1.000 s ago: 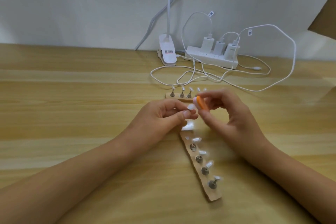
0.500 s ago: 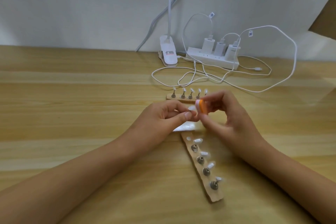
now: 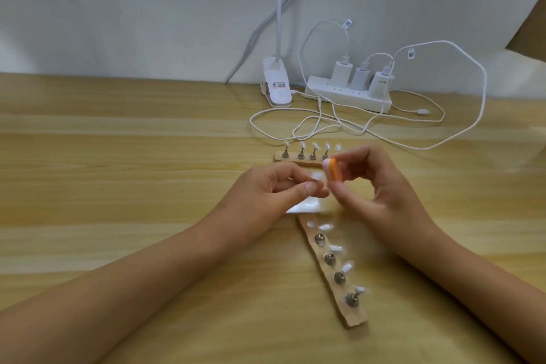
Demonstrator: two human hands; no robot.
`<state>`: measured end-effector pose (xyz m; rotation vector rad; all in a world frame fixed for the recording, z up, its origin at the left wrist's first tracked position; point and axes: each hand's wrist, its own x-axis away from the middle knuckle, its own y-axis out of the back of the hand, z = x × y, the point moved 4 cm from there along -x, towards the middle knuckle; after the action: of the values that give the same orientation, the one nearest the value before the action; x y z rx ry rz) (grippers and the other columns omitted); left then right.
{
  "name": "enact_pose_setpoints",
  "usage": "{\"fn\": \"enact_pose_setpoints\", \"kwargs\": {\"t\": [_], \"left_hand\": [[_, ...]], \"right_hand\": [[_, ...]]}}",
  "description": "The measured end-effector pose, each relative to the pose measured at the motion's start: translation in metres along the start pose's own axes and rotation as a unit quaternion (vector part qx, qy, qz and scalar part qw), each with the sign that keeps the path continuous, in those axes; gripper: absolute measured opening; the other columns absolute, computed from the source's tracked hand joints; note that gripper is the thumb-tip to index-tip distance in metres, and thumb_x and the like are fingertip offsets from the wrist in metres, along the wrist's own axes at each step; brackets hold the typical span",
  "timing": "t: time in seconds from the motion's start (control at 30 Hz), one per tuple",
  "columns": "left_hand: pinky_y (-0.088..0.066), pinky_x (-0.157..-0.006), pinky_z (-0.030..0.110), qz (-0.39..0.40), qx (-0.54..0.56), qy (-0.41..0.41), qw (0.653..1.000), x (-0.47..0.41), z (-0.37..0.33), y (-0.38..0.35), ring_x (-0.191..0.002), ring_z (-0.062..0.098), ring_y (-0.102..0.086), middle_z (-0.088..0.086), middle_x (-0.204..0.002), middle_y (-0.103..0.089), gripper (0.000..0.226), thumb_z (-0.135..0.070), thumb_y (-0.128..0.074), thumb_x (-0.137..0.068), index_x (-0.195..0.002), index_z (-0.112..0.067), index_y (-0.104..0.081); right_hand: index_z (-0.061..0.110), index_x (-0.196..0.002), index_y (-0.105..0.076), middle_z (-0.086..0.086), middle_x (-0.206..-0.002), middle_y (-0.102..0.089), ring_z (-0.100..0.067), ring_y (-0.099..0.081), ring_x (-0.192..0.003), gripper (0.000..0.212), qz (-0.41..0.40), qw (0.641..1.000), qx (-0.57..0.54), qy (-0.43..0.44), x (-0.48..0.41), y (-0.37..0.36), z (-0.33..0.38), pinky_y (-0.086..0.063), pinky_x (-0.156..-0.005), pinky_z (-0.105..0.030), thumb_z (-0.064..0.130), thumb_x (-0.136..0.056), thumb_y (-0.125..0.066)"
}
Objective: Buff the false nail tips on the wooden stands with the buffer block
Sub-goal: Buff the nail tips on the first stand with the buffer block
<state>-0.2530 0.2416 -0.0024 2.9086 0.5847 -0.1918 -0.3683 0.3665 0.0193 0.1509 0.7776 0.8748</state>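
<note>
Pale wooden tabletop (image 3: 118, 156) runs back to a white wall, and both hands meet above it. Left hand (image 3: 274, 192) pinches a false nail tip (image 3: 317, 176) between thumb and forefinger. Right hand (image 3: 381, 192) grips the orange-and-pink buffer block (image 3: 333, 169) just beside that tip — whether they touch, I cannot tell. One wooden stand (image 3: 353, 318) with four tips lies under the hands; another stand (image 3: 291, 156) lies behind them. Power strip (image 3: 348, 96) sits by the wall.
</note>
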Motion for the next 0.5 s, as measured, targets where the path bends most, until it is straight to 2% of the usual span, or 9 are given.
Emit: {"fn": "enact_pose_setpoints", "kwargs": {"t": [0.07,0.17,0.3,0.4,0.43,0.5], "left_hand": [[-0.048,-0.099,0.033,0.001,0.008,-0.002,1.000,0.001,0.000,-0.001,-0.101,0.010,-0.070,-0.001,-0.097,-0.076,0.006,-0.016,-0.064,-0.092,-0.087,-0.018,-0.066],[-0.051,-0.096,0.032,-0.003,-0.001,-0.013,1.000,0.000,-0.001,0.001,-0.099,0.011,-0.070,-0.001,-0.096,-0.076,0.006,-0.021,-0.066,-0.089,-0.091,-0.016,-0.070],[-0.049,-0.099,0.033,0.009,0.003,-0.003,1.000,0.001,0.002,0.000,-0.103,0.009,-0.069,-0.003,-0.099,-0.076,0.007,-0.017,-0.063,-0.093,-0.096,-0.012,-0.068],[-0.050,-0.096,0.027,0.013,-0.001,-0.031,0.999,0.001,-0.001,0.000,-0.104,0.009,-0.069,-0.004,-0.100,-0.076,0.012,-0.015,-0.063,-0.093,-0.102,-0.017,-0.071],[-0.050,-0.096,0.026,0.015,-0.002,-0.035,0.999,0.001,-0.001,0.000,-0.103,0.009,-0.069,-0.004,-0.100,-0.076,0.013,-0.016,-0.063,-0.092,-0.102,-0.018,-0.072],[-0.051,-0.097,0.030,0.015,0.002,-0.028,1.000,0.002,-0.001,-0.002,-0.102,0.009,-0.069,-0.004,-0.098,-0.076,0.013,-0.021,-0.066,-0.089,-0.099,-0.021,-0.073]], "right_hand": [[0.022,-0.105,-0.058,0.010,-0.095,-0.066,-0.011,-0.065,-0.090,0.022,-0.017,0.999,-0.024,-0.016,0.000,0.003,-0.002,-0.053,-0.088,-0.038,0.028,-0.089,-0.073],[0.020,-0.108,-0.060,0.004,-0.097,-0.065,-0.016,-0.064,-0.090,0.023,0.021,0.999,0.017,0.045,0.002,-0.004,0.005,-0.052,-0.084,-0.030,0.026,-0.089,-0.071],[0.025,-0.107,-0.061,-0.003,-0.099,-0.064,-0.018,-0.062,-0.094,0.023,-0.009,0.999,0.043,0.000,-0.002,0.008,-0.002,-0.051,-0.087,-0.042,0.018,-0.089,-0.074],[0.014,-0.111,-0.066,-0.001,-0.100,-0.061,-0.016,-0.061,-0.095,0.022,0.015,0.994,0.066,0.091,0.001,0.004,0.012,-0.048,-0.086,-0.026,0.014,-0.088,-0.069],[0.011,-0.110,-0.068,-0.002,-0.101,-0.060,-0.014,-0.060,-0.096,0.023,0.029,0.992,0.085,0.092,0.000,0.003,0.010,-0.045,-0.088,-0.021,0.008,-0.087,-0.068],[0.009,-0.108,-0.070,-0.006,-0.101,-0.061,-0.012,-0.058,-0.096,0.027,0.033,0.993,0.109,0.026,-0.004,0.010,-0.003,-0.041,-0.089,-0.019,-0.005,-0.085,-0.068]]}}
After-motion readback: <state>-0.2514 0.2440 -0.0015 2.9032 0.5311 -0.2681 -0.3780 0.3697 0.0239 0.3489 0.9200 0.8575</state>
